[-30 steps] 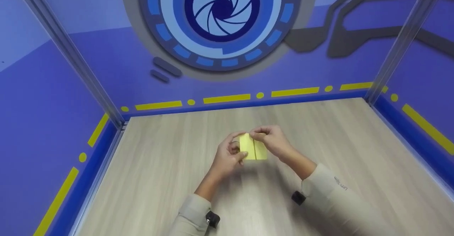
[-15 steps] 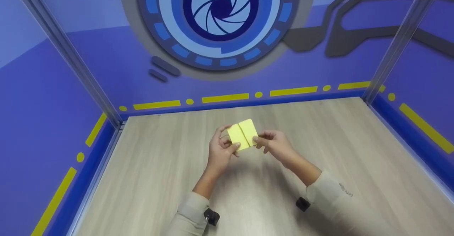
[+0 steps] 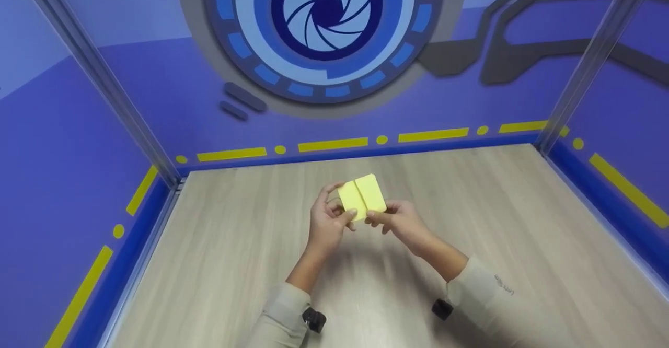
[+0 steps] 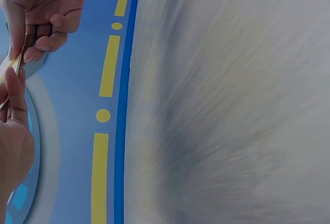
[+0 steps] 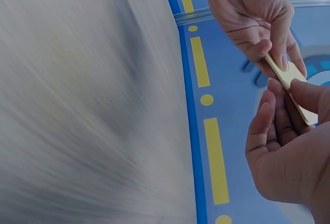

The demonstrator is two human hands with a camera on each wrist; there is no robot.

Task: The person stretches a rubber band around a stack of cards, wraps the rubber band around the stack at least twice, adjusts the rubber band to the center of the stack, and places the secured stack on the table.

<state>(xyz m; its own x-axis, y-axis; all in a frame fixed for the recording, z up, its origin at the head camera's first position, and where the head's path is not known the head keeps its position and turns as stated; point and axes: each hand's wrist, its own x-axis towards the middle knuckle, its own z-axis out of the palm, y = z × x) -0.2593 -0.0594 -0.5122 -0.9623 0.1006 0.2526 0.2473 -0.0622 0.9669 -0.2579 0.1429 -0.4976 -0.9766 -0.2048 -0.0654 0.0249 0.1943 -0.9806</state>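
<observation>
A small square of folded yellow paper is held up above the table in the head view, slightly tilted, with a dark seam running down its middle. My left hand pinches its lower left part, thumb on the front face. At the lower right edge, beside the seam, my right hand pinches it between thumb and fingers. From the right wrist view the folded paper appears thin and nearly edge-on, and the fingers behind it are partly visible. Only a sliver of it shows at the edge of the left wrist view.
A wood-grain table lies beneath both hands. Blue printed panels with yellow dashes enclose it at the back and sides, joined by metal corner posts. Black wrist cameras sit on the beige sleeves.
The paper has risen and turned to a tilt since a second ago. My right hand has moved from its top edge to the right side, then along to the bottom edge by the seam.
</observation>
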